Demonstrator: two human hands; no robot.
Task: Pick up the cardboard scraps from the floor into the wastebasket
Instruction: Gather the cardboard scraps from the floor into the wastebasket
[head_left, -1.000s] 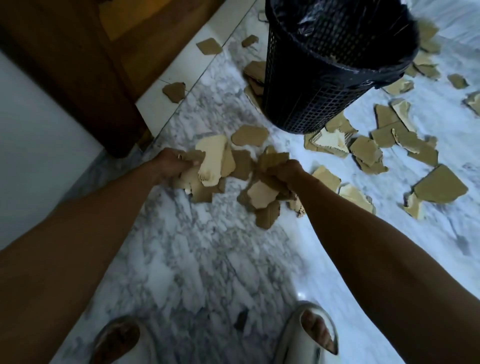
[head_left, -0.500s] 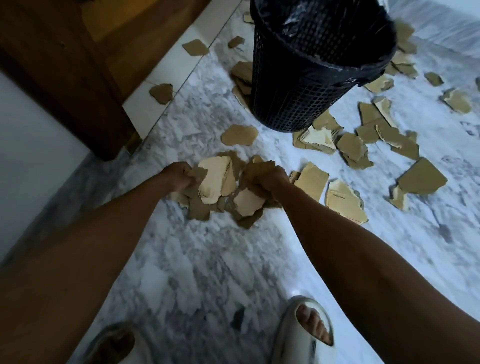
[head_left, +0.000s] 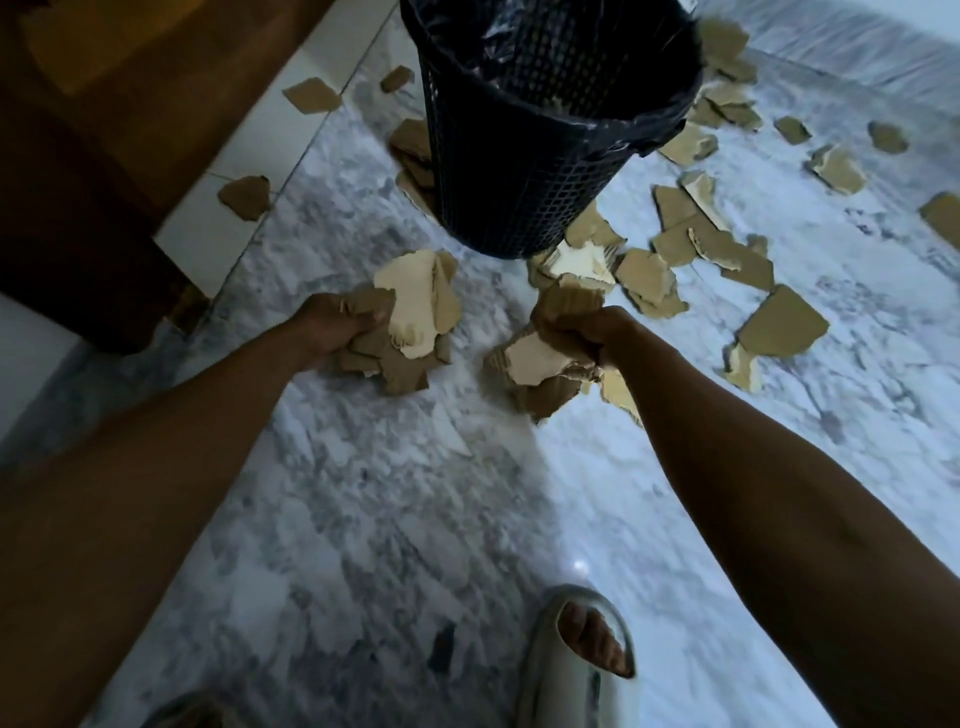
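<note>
Both fists have lifted their cardboard bundles apart since half a second ago. Grey-veined marble floor, wooden door frame at left. Left hand clamps one bundle of cardboard scraps — right hand clamps another. Black mesh wastebasket stands just beyond; loose scraps litter the floor rightward.

Your left hand, right hand and forearms are bare, with no sleeves showing. On your right foot you wear a pale open-toed slide sandal.
</note>
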